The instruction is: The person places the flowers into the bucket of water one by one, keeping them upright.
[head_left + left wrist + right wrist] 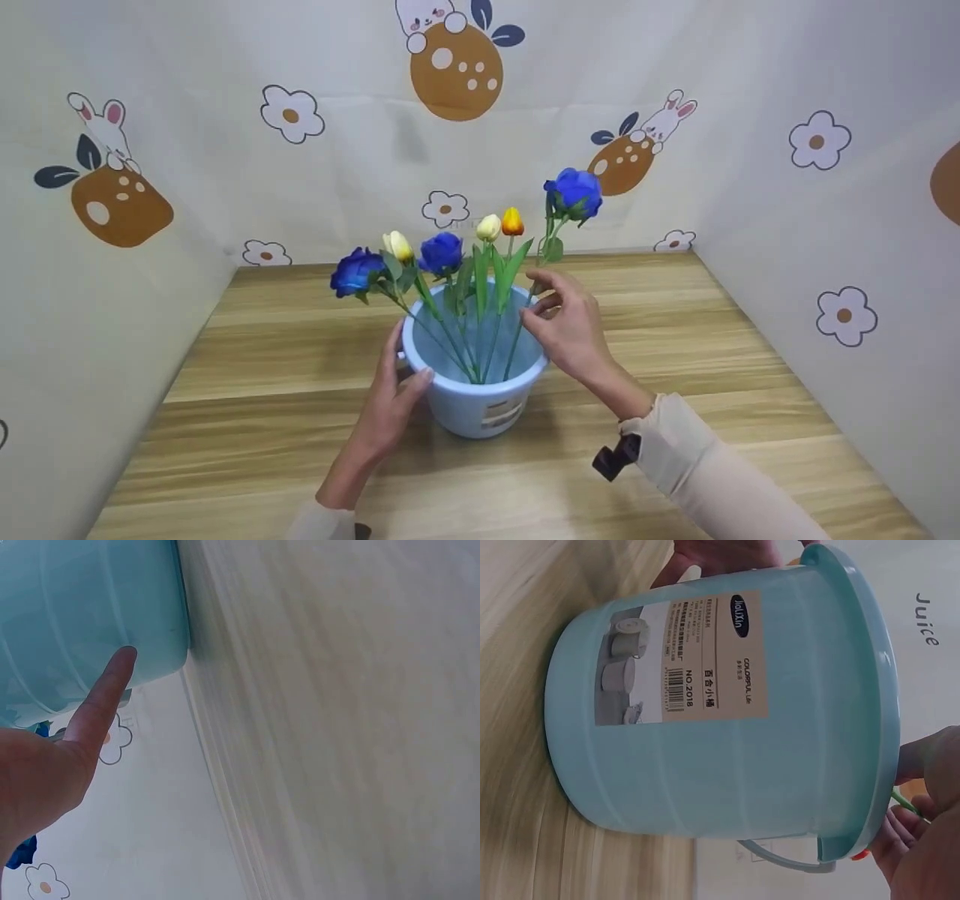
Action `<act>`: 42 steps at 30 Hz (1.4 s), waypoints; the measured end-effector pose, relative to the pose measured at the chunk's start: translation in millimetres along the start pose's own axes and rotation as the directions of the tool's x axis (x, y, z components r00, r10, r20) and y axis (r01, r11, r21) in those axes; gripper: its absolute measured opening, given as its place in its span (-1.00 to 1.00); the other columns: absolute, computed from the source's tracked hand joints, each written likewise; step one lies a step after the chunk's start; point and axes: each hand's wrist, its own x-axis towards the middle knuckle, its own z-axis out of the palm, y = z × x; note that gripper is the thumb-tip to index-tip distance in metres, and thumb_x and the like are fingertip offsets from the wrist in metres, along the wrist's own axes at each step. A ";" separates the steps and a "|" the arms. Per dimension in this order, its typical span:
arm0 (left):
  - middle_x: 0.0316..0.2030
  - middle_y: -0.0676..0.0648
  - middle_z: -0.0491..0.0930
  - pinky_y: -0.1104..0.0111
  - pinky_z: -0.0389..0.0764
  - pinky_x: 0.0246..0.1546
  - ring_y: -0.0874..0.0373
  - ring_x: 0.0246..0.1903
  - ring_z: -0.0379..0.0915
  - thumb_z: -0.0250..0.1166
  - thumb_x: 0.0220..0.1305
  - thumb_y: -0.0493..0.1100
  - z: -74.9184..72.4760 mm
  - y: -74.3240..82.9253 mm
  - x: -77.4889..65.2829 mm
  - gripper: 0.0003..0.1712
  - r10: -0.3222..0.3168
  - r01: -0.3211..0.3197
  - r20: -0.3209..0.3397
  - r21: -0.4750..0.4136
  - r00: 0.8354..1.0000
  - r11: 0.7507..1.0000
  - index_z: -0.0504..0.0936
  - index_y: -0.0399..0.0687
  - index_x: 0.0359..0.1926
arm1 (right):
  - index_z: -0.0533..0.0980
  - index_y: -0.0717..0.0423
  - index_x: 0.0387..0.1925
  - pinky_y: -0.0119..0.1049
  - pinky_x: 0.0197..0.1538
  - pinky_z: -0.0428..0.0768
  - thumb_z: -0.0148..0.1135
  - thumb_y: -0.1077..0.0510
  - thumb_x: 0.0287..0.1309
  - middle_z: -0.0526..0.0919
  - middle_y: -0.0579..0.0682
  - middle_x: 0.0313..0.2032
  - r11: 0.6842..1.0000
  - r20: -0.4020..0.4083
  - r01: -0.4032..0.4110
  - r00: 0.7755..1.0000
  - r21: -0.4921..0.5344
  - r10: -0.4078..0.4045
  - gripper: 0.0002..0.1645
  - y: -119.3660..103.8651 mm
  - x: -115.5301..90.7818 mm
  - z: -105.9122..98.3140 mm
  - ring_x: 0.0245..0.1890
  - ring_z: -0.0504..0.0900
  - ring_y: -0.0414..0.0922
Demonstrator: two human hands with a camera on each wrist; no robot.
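Observation:
A light blue bucket (469, 409) stands on the wooden table, with artificial flowers leaning inside. My left hand (390, 401) holds its left side, thumb at the rim; one finger (109, 690) lies along the wall in the left wrist view. With thumb and fingers, my right hand (570, 322) pinches the green stem of the rightmost blue rose (574, 193), just over the right rim. Its stem runs down into the bucket. Left of it are an orange-yellow tulip (512, 221), cream tulips (488, 227) and two more blue roses (441, 253).
A printed label (682, 660) is on the bucket's front, and its handle (787, 862) hangs at one side. Patterned cloth (360, 165) with rabbits and flowers walls in the wooden table (262, 360) at the back and sides.

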 end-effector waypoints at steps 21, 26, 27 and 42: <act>0.42 0.12 0.01 -0.02 0.32 0.23 0.02 0.33 0.07 0.15 0.31 0.07 0.2 1.2 1.4 -0.17 0.012 -0.012 0.000 -0.002 1.000 1.000 -0.14 0.59 0.43 | 0.59 0.07 -0.05 -0.24 -0.18 0.50 0.48 0.25 -0.17 0.64 -0.07 -0.26 0.952 0.005 0.024 1.000 -0.304 -0.024 -0.49 3.3 -2.1 6.2 -0.22 0.52 -0.12; 0.42 0.11 0.01 -0.01 0.31 0.24 0.02 0.34 0.07 0.14 0.31 0.07 0.1 -0.1 1.1 -0.17 0.004 -0.004 -0.004 -0.002 1.000 1.000 -0.15 0.60 0.43 | 0.62 0.04 -0.10 -0.23 -0.15 0.44 0.48 0.22 -0.19 0.64 -0.11 -0.32 0.943 0.025 -0.007 1.000 -0.331 0.016 -0.53 2.4 -1.4 5.7 -0.22 0.50 -0.10; 0.42 0.11 0.00 -0.01 0.31 0.24 0.01 0.34 0.07 0.14 0.31 0.08 0.0 -0.4 0.9 -0.17 0.001 -0.001 -0.005 0.000 1.000 1.000 -0.15 0.60 0.43 | 0.62 0.05 -0.11 -0.23 -0.16 0.44 0.48 0.22 -0.19 0.64 -0.11 -0.34 0.942 0.028 -0.012 0.999 -0.336 0.023 -0.53 2.0 -1.4 5.7 -0.22 0.50 -0.10; 0.42 0.10 0.03 -0.01 0.36 0.20 -0.02 0.31 0.13 0.14 0.31 0.08 0.7 -0.6 0.7 -0.17 -0.010 0.010 -0.017 0.009 1.000 1.000 -0.13 0.58 0.43 | 0.68 0.12 -0.31 -0.24 -0.23 0.42 0.47 0.19 -0.16 0.71 -0.08 -0.43 0.893 0.135 0.041 0.991 -0.447 0.022 -0.73 -0.5 -1.0 2.1 -0.31 0.52 -0.10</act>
